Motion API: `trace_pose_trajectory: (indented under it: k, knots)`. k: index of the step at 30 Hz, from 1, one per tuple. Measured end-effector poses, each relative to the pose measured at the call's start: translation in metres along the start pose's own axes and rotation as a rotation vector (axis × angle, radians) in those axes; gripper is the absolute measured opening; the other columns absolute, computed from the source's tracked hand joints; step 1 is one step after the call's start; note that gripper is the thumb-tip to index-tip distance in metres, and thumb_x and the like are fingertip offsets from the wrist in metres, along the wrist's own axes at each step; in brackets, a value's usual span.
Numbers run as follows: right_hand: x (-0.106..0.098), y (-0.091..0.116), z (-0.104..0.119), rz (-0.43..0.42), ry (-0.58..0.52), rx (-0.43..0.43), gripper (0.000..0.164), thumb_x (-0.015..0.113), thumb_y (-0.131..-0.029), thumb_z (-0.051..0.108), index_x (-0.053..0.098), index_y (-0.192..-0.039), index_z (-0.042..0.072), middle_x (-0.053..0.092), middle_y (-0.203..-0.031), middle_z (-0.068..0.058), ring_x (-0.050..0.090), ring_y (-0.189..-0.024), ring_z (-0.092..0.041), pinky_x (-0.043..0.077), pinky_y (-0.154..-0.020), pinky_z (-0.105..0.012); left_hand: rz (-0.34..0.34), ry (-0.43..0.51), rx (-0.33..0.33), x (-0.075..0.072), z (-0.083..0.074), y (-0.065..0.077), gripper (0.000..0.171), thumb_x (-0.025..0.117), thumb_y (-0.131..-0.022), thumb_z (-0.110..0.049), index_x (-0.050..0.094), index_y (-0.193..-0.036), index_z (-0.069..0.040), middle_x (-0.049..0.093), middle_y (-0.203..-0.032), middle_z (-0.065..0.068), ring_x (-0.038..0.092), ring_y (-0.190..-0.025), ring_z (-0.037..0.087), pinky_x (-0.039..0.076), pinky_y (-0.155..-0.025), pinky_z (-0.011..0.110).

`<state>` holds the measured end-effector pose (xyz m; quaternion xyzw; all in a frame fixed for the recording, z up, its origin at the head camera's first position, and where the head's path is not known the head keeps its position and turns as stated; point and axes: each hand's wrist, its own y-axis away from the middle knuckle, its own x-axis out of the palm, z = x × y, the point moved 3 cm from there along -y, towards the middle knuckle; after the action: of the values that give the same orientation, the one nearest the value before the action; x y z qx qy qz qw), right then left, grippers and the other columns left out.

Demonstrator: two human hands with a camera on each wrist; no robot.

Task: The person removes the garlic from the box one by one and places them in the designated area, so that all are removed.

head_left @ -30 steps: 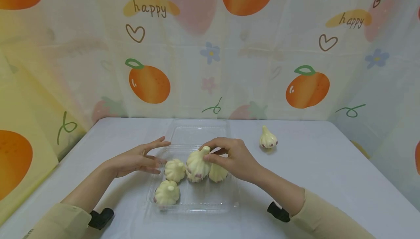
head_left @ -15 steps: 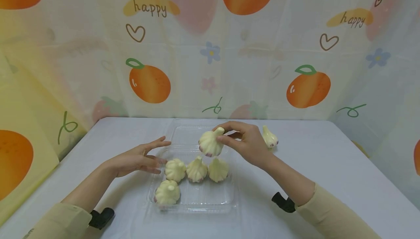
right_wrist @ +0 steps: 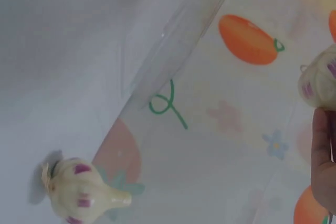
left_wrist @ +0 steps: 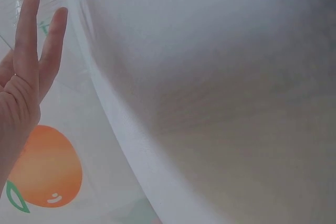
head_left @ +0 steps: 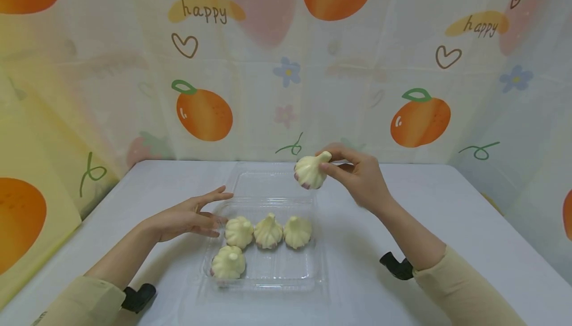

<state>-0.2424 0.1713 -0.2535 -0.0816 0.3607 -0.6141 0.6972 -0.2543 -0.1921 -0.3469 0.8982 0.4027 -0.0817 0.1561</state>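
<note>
My right hand (head_left: 359,177) pinches a white garlic bulb (head_left: 309,172) by its stem, raised above the back of the table. In the right wrist view this garlic bulb (right_wrist: 320,82) shows purple marks at the right edge. A clear plastic container (head_left: 286,283) lies open on the table. Three garlic bulbs stand in a row inside it, with the middle one (head_left: 268,231) upright; another garlic bulb (head_left: 228,263) sits at the front left. My left hand (head_left: 183,218) has its fingers spread at the container's left edge and grips nothing.
The clear lid (head_left: 268,185) lies folded back behind the container. Another loose garlic bulb (right_wrist: 81,192) lies on the table in the right wrist view; my right hand hides it in the head view. A fruit-printed curtain (head_left: 330,112) hangs behind the table.
My right hand has lifted the garlic bulb up out of the container area and carried it right and back. My left hand stays in place.
</note>
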Motion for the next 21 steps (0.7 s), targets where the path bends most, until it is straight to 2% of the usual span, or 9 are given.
trace_pose_trajectory:
  k: [3,10,21]
  knots:
    - [-0.009,-0.002,-0.005,-0.025,0.018,0.010,0.019,0.072,-0.091,0.015,0.073,-0.109,0.012,0.074,-0.100,-0.003,0.068,-0.090,-0.003,0.062,-0.079,-0.021,-0.001,-0.005,-0.003,0.000,0.001,-0.001,0.074,0.061,-0.097,-0.015,0.019,-0.158,-0.008,-0.019,-0.168,0.004,0.051,-0.134,0.029,0.058,-0.099,0.039]
    - [-0.033,-0.005,-0.023,-0.093,0.117,0.076,0.022,0.071,-0.092,0.022,0.073,-0.110,0.010,0.072,-0.099,0.015,0.065,-0.093,0.004,0.058,-0.079,-0.013,-0.004,-0.014,-0.004,-0.001,0.002,-0.001,0.074,0.060,-0.097,-0.015,0.019,-0.158,-0.009,-0.018,-0.168,0.003,0.052,-0.134,0.028,0.057,-0.100,0.039]
    - [-0.064,-0.003,-0.051,-0.177,0.250,0.169,0.027,0.068,-0.093,0.033,0.073,-0.113,0.014,0.070,-0.095,0.017,0.062,-0.089,0.010,0.053,-0.078,-0.005,-0.006,-0.002,-0.005,0.000,0.003,-0.002,0.075,0.060,-0.097,-0.014,0.019,-0.158,-0.009,-0.018,-0.168,0.002,0.052,-0.134,0.028,0.057,-0.100,0.039]
